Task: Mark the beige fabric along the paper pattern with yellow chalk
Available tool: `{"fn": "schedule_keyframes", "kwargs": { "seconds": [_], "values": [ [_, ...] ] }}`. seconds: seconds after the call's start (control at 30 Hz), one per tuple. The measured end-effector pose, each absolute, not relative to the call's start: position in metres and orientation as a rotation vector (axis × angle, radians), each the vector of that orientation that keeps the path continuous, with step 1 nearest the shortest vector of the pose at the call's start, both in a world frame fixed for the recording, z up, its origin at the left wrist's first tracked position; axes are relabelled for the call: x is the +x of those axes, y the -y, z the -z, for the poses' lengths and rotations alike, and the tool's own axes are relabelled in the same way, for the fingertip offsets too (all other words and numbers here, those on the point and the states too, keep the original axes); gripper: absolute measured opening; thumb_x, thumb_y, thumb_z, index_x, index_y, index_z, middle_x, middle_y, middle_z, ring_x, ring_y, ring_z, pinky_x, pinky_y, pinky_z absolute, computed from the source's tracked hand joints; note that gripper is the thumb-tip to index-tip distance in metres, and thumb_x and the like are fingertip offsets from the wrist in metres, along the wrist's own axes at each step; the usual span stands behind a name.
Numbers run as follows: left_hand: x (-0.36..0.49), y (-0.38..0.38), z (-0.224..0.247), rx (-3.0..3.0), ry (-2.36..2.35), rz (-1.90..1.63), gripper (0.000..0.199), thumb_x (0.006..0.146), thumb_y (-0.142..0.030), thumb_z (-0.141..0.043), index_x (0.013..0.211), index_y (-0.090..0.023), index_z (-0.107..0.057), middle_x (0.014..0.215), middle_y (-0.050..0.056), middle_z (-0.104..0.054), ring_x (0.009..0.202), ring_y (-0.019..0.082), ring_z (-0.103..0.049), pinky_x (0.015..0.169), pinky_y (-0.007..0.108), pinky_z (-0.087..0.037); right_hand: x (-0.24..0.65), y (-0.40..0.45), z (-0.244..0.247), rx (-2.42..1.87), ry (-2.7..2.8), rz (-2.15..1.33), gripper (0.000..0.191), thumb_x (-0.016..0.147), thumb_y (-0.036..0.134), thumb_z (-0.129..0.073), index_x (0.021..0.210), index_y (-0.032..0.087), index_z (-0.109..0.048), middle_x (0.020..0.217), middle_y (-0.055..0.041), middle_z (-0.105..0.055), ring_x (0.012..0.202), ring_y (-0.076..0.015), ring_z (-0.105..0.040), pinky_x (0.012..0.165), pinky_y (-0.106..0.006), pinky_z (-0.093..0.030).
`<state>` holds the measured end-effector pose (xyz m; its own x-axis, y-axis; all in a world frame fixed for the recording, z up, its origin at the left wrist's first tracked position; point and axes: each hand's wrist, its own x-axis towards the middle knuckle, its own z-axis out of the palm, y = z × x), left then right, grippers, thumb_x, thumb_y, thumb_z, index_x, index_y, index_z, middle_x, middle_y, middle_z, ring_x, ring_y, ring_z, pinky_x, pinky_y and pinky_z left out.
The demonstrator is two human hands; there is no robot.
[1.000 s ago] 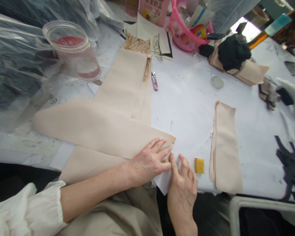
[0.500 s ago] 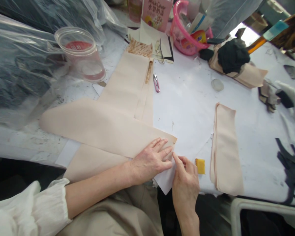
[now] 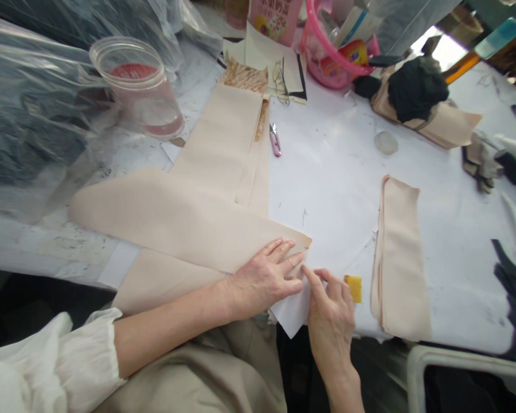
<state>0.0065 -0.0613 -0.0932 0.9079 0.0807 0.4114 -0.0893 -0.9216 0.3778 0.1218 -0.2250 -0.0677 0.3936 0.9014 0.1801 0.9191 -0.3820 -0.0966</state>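
A long beige leather-like piece (image 3: 172, 221), rounded at its left end, lies across the front of the table. My left hand (image 3: 262, 281) rests flat on its right end, fingers spread. At the edge of that end is my right hand (image 3: 331, 301), its foremost digit touching the edge and the other fingers curled; what lies under the fingertips is partly hidden. A brownish stain marks the corner beyond my left fingers. Under the long piece lies another beige piece (image 3: 217, 137). White paper (image 3: 291, 318) pokes out below my hands. Beside my right hand sits a small yellow block (image 3: 353, 288).
Folded beige pieces (image 3: 402, 258) lie at right. Farther back are pink thread snips (image 3: 275, 140), a round translucent disc (image 3: 386, 143), a pink basket (image 3: 333, 71), a clear plastic tub (image 3: 148, 109) and a black cloth bundle (image 3: 417, 89). Black strips (image 3: 513, 292) hang at the right edge.
The view has shifted slightly. My right hand has moved a little to the right and lower, its leading digit still at the piece's edge. My left hand stays in place.
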Motion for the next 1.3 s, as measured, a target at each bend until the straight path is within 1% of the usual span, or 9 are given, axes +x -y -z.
{"fn": "schedule_keyframes", "kwargs": {
  "seconds": [0.2,0.4,0.53,0.63,0.77,0.83,0.93,1.17,1.3],
  "values": [
    [0.007,0.061,0.096,2.694,0.008,-0.581,0.011,0.096,-0.029,-0.057,0.097,-0.020,-0.063,0.140,0.015,-0.057,0.140,0.038,-0.044,0.113,0.057,-0.042,0.130,0.232,0.066,-2.459,1.860,0.248,0.037,0.104,0.008,-0.037,0.126,0.021,-0.064,0.121,-0.0115,-0.061,0.104,-0.0273,-0.058,0.084,-0.039,-0.044],
    [0.007,0.061,0.094,2.683,0.009,-0.615,0.011,0.095,-0.028,-0.057,0.092,-0.019,-0.063,0.138,0.014,-0.058,0.138,0.037,-0.047,0.111,0.056,-0.044,0.134,0.233,0.063,-2.378,1.584,0.006,0.029,0.106,0.021,-0.039,0.124,0.018,-0.062,0.116,-0.0104,-0.061,0.106,-0.0261,-0.057,0.090,-0.038,-0.047],
    [0.006,0.061,0.093,2.691,0.010,-0.598,0.012,0.096,-0.029,-0.056,0.091,-0.019,-0.062,0.138,0.013,-0.058,0.138,0.038,-0.046,0.112,0.056,-0.043,0.129,0.225,0.070,-2.409,1.596,0.095,0.033,0.106,0.019,-0.042,0.132,0.022,-0.061,0.115,-0.0106,-0.061,0.102,-0.0268,-0.057,0.088,-0.040,-0.049],
    [0.006,0.061,0.094,2.701,0.013,-0.567,0.012,0.096,-0.030,-0.056,0.097,-0.020,-0.063,0.140,0.013,-0.057,0.140,0.037,-0.044,0.113,0.055,-0.042,0.126,0.227,0.074,-2.519,1.789,0.232,0.042,0.104,0.011,-0.040,0.139,0.025,-0.057,0.122,-0.0131,-0.059,0.104,-0.0305,-0.057,0.086,-0.045,-0.048],
    [0.006,0.060,0.095,2.704,0.003,-0.577,0.013,0.096,-0.031,-0.057,0.100,-0.021,-0.064,0.141,0.013,-0.056,0.141,0.035,-0.044,0.113,0.055,-0.042,0.127,0.242,0.069,-2.492,1.840,0.162,0.041,0.104,0.010,-0.037,0.136,0.023,-0.059,0.130,-0.0136,-0.057,0.114,-0.0308,-0.056,0.090,-0.045,-0.048],
    [0.006,0.060,0.095,2.698,0.007,-0.583,0.012,0.096,-0.031,-0.057,0.097,-0.021,-0.063,0.141,0.013,-0.056,0.140,0.035,-0.044,0.113,0.055,-0.042,0.127,0.245,0.065,-2.435,1.680,0.072,0.036,0.105,0.014,-0.037,0.129,0.023,-0.063,0.127,-0.0114,-0.059,0.113,-0.0279,-0.057,0.092,-0.042,-0.049],
    [0.006,0.060,0.094,2.695,0.019,-0.583,0.012,0.096,-0.030,-0.057,0.094,-0.020,-0.063,0.140,0.012,-0.056,0.140,0.036,-0.045,0.112,0.056,-0.043,0.122,0.239,0.064,-2.366,1.469,0.023,0.035,0.106,0.016,-0.039,0.134,0.022,-0.058,0.127,-0.0106,-0.060,0.116,-0.0249,-0.057,0.098,-0.040,-0.048],
    [0.006,0.061,0.096,2.711,0.004,-0.579,0.013,0.096,-0.030,-0.056,0.099,-0.020,-0.064,0.140,0.012,-0.057,0.140,0.035,-0.044,0.113,0.055,-0.042,0.115,0.240,0.075,-2.511,1.797,0.139,0.045,0.106,0.013,-0.027,0.143,0.016,-0.051,0.145,-0.0169,-0.050,0.132,-0.0330,-0.048,0.101,-0.049,-0.043],
    [0.006,0.059,0.094,2.687,0.026,-0.562,0.011,0.095,-0.030,-0.058,0.093,-0.020,-0.063,0.142,0.013,-0.055,0.141,0.034,-0.043,0.114,0.055,-0.041,0.115,0.248,0.065,-2.509,1.605,0.208,0.044,0.103,0.009,-0.033,0.142,0.016,-0.051,0.137,-0.0151,-0.058,0.129,-0.0284,-0.052,0.103,-0.044,-0.045]
  ]
}}
